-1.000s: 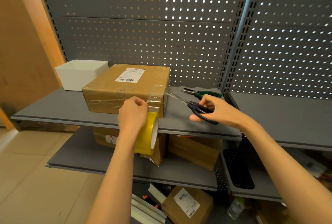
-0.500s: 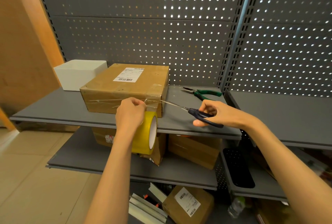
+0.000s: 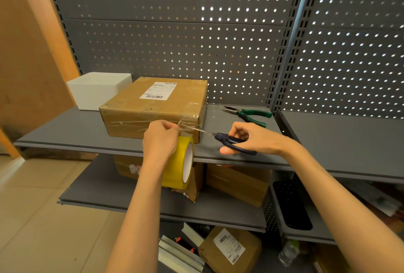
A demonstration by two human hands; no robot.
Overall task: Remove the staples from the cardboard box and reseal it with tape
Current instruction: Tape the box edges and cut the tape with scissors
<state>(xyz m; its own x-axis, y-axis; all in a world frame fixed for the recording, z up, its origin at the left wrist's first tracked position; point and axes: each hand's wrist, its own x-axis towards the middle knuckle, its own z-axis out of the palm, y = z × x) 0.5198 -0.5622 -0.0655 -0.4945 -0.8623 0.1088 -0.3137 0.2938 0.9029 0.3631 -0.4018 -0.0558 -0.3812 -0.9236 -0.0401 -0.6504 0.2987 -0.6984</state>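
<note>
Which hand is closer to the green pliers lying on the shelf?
Right. The right hand, holding scissors, is just in front of the pliers; the left hand, holding the tape roll, is farther left.

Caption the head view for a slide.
Left hand holds the yellow tape roll while right hand scissors cut tape at the cardboard box.

left hand point(image 3: 160, 139): bare, no glove, ring or watch | right hand point(image 3: 251, 139): bare, no glove, ring or watch | forearms: both bare, no sleeves in view
</note>
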